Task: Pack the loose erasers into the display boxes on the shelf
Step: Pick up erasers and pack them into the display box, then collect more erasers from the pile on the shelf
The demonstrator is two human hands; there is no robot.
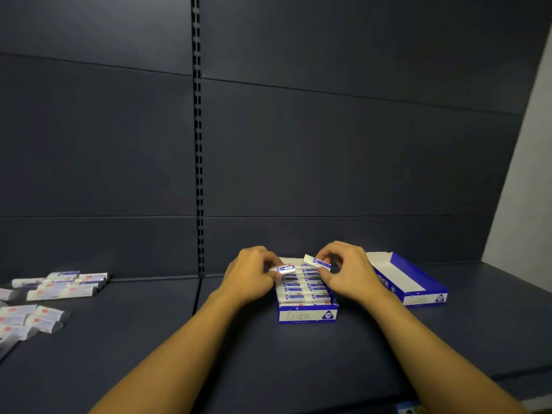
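While both hands hover over the far end of the display box [307, 314], the left hand [252, 276] pinches one eraser [283, 268] — long axis crosswise, matching the packed rows — and the right hand [348, 271] pinches a second eraser [317, 262], tilted, just above.

Pinching one eraser [286, 268] in left hand [249, 277], another eraser [317, 262] in right hand [348, 271], over nearly full display box [307, 315]; empty box [409, 279] beside.

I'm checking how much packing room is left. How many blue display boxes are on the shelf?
2. One display box, nearly full of erasers, sits in the middle under both hands; a second, empty box lies tilted to its right. Others may be out of view.
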